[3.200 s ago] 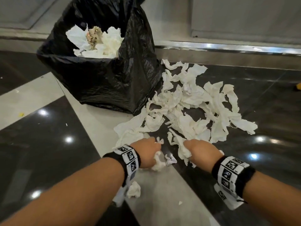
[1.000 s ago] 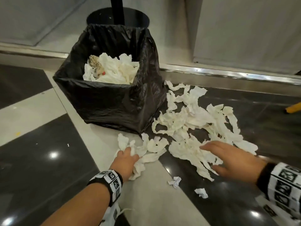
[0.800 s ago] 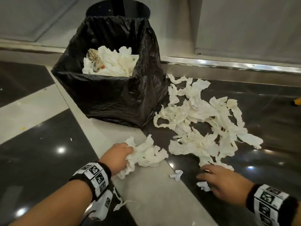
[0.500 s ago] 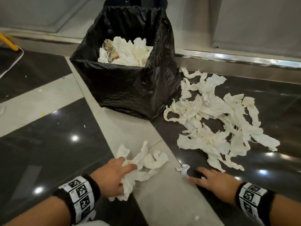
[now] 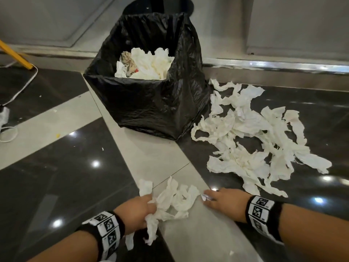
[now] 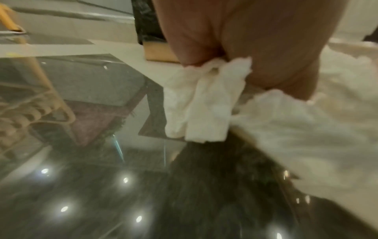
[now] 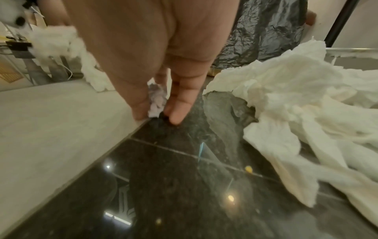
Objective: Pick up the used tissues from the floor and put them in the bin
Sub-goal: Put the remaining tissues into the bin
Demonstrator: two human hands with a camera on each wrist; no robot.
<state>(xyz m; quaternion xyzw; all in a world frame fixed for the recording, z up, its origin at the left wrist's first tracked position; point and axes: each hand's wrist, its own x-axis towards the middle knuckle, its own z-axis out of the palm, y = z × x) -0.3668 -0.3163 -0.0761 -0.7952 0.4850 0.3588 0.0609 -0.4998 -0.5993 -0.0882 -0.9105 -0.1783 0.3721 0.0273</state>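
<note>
the floor (image 5: 56, 186) is glossy black tile crossed by pale grey bands, with ceiling lights mirrored in it. the bin (image 5: 151, 106) stands at 12 o'clock from the hands, lined with a crinkled black bag, its mouth open and already holding white tissues plus one brownish stained wad. the big pile (image 5: 251, 140) of tissues lies on the dark tile at 2 o'clock, its near-left edge touching the bin's base; the pieces are white to cream, long, torn, twisted and crumpled, overlapping loosely.

a smaller bunch (image 5: 173, 201) sits on the grey band at 6 o'clock from the bin, between the two hands. the left hand (image 5: 136, 210) has its fingers curled round this bunch, and a strip hangs from the fist toward the wrist; in the left wrist view the tissue (image 6: 202, 103) pokes out folded from between the closed fingers. the right hand (image 5: 224, 203) lies low on the floor just beside the bunch, at its 3 o'clock, thumb and forefinger in a narrow pinch on a tiny crumpled scrap (image 7: 156, 100), greyish white, at the seam between grey band and black tile. both wrists wear black bands with square printed markers.
</note>
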